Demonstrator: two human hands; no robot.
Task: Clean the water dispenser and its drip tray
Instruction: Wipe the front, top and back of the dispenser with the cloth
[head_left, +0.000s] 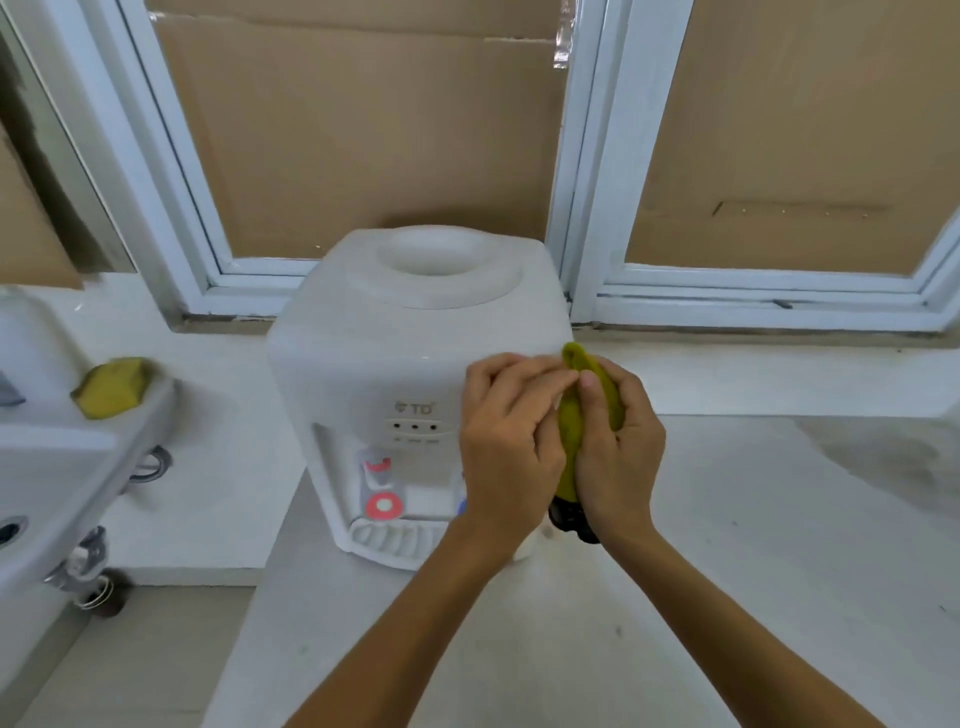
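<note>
- Water dispenser: white, tabletop type, sits on pale counter right in front of window frame; bottle well on top is open, no bottle.
- Drip tray: white, ribbed, at foot of dispenser front, just under red tap.
- Blue tap mostly hidden behind left hand.
- Green cloth: bunched lengthwise, held btwn both hands in front of dispenser's right front corner.
- Left hand: fingers curled, fingertips pinching cloth near its upper end.
- Right hand: fingers wrapped round cloth, thumb on its front.
- Dark object just below cloth by right wrist; can't tell what it is.
- Sink: white, left of counter, w/ yellow sponge on its rim.
- Window panes covered w/ brown cardboard.
</note>
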